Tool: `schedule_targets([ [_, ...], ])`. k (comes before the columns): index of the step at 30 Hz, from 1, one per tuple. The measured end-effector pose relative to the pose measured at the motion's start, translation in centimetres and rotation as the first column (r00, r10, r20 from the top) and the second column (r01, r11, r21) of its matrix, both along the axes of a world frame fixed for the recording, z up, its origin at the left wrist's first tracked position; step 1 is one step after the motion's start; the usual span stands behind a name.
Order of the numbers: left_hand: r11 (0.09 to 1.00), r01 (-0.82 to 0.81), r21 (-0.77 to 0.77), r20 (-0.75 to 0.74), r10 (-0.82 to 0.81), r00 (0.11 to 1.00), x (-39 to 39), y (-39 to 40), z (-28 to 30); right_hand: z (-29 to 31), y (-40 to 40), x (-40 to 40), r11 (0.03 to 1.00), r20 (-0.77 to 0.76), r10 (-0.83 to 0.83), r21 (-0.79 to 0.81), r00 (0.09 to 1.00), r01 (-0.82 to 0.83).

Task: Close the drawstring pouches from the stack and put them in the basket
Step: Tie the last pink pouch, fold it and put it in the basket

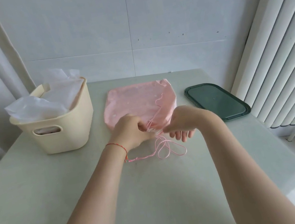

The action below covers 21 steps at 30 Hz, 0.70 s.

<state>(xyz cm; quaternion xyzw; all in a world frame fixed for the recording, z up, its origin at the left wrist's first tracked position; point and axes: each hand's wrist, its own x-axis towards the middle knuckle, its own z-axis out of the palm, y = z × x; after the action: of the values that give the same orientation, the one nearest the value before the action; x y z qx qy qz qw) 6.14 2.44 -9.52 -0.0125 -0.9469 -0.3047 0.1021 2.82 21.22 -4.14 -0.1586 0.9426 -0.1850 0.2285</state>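
Note:
A pink drawstring pouch (136, 100) lies flat in the middle of the table, its gathered mouth toward me. My left hand (130, 130) pinches the bunched mouth of the pouch. My right hand (181, 123) holds the same mouth from the right, thumb and forefinger on it, the other fingers hanging loose. Thin pink drawstrings (166, 148) trail in loops on the table just below both hands. The cream basket (62, 134) stands at the left with translucent white pouches (43, 104) sticking out of its top.
A dark green tray (217, 99) lies to the right of the pouch, close to the table's right edge. Curtains hang at the left and vertical blinds at the right. The pale table (158, 198) stretches toward me under my forearms.

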Motion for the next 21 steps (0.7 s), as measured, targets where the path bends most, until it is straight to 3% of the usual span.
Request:
schedule_targets([
  [2, 0.999, -0.03, -0.026, 0.066, 0.032, 0.997, 0.0, -0.3, -0.1, -0.6, -0.4, 0.2, 0.986, -0.006, 0.09, 0.144, 0.996, -0.088],
  [4, 0.999, -0.042, -0.026, 0.079, 0.044, 0.996, -0.1, -0.5, -0.3, -1.4, -1.0, 0.0, 0.981, -0.115, 0.105, 0.178, 0.988, -0.083],
  [7, 0.999, -0.031, 0.019, 0.096, 0.029, 0.995, 0.0, -0.7, -0.4, -2.6, -1.7, -0.5, 0.999, -0.229, 0.029, 0.049, 0.973, -0.018],
  [14, 0.965, -0.06, 0.255, 0.146, 0.023, 0.989, 0.3, -1.5, -0.3, -4.4, -2.9, 0.1, 0.98, -0.23, -0.071, -0.199, 0.971, 0.024],
  [18, 0.956, -0.087, 0.28, 0.139, 0.049, 0.989, 0.2, -1.5, -0.7, -4.8, -3.5, 0.4, 0.977, -0.185, -0.053, -0.213, 0.981, 0.012],
  [21, 0.942, -0.09, 0.324, 0.143, 0.045, 0.989, 0.1, -1.6, -0.9, -5.1, -3.5, 0.1, 0.99, -0.256, -0.039, -0.144, 0.966, 0.001],
])
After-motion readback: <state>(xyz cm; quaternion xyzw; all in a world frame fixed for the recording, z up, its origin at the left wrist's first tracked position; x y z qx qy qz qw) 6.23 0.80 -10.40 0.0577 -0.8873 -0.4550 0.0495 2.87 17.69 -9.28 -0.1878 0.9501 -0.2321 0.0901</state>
